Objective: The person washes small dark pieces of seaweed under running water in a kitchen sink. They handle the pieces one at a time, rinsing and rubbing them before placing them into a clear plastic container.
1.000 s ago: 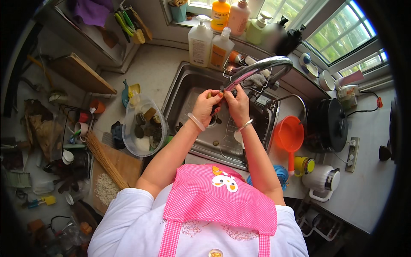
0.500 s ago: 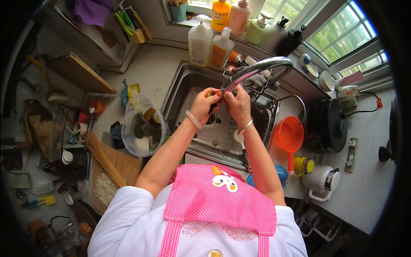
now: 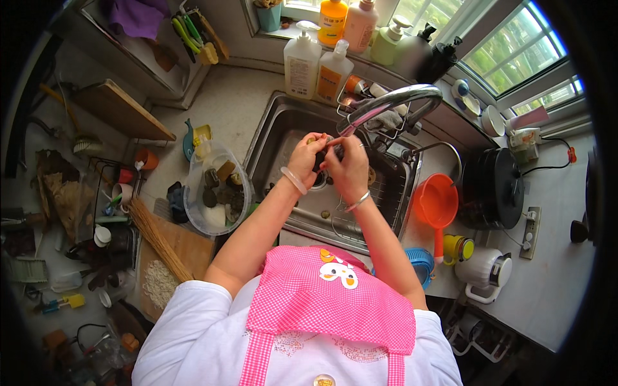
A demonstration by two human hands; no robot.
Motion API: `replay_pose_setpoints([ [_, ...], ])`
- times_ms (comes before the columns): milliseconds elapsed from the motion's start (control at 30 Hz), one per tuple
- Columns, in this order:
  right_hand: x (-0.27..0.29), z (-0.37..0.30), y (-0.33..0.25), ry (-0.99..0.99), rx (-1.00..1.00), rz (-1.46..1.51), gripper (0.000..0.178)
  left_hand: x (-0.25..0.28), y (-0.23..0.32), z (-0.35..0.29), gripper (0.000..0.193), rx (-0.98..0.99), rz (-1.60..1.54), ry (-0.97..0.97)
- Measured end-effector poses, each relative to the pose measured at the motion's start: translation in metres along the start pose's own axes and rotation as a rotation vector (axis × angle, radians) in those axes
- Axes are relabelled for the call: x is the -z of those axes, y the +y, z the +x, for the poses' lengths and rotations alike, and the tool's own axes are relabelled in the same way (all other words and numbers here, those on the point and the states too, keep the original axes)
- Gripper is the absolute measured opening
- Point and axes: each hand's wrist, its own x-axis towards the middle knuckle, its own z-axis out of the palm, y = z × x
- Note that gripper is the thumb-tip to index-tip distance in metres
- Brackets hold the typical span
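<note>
Over the steel sink, both my hands meet just below the curved chrome faucet. My left hand is closed, and a bit of something greenish-brown shows at its fingertips. A dark patch lies between the hands; its kind is too small and covered to tell. My right hand is bent inward with its fingers pinched against the same spot. Left of the sink stands a clear plastic tub holding several dark, stone-like lumps and a white piece.
A wire rack sits in the sink's right side. An orange-red ladle, a blue basket and a black pot stand to the right. Pump bottles line the back. A straw whisk lies across a wooden board.
My right hand has shifted slightly left and down, turning inward over the left fingers. Its forearm now covers the pale spoon-like utensil seen before. My left hand stays nearly in place.
</note>
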Motion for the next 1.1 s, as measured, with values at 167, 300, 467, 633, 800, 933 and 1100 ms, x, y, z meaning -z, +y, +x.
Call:
replay_pose_setpoints([
  [167,0.002,0.012,0.014,-0.054,-0.079,0.064,0.013,-0.001,-0.010,-0.001,0.010,0.032,-0.110,0.021],
  [300,-0.003,0.001,0.012,-0.029,0.018,-0.003,0.011,-0.002,-0.001,0.003,0.010,-0.010,-0.054,0.033],
  [467,0.006,0.012,0.007,-0.035,0.004,0.036,0.009,-0.002,-0.010,0.000,0.010,-0.011,-0.152,0.031],
  [633,0.000,0.005,0.010,-0.009,-0.020,0.035,0.013,0.005,0.000,0.007,0.012,-0.031,-0.063,-0.033],
  [800,0.013,0.021,0.018,-0.076,-0.334,0.187,0.013,-0.005,0.000,-0.002,0.015,0.016,-0.131,-0.049],
  [933,0.002,0.002,0.002,-0.093,-0.021,0.129,0.011,0.005,-0.001,0.003,0.016,-0.013,-0.112,-0.070],
  [1100,0.011,0.020,0.032,-0.020,-0.340,0.274,0.018,-0.001,0.002,-0.004,0.014,0.045,-0.151,-0.151],
])
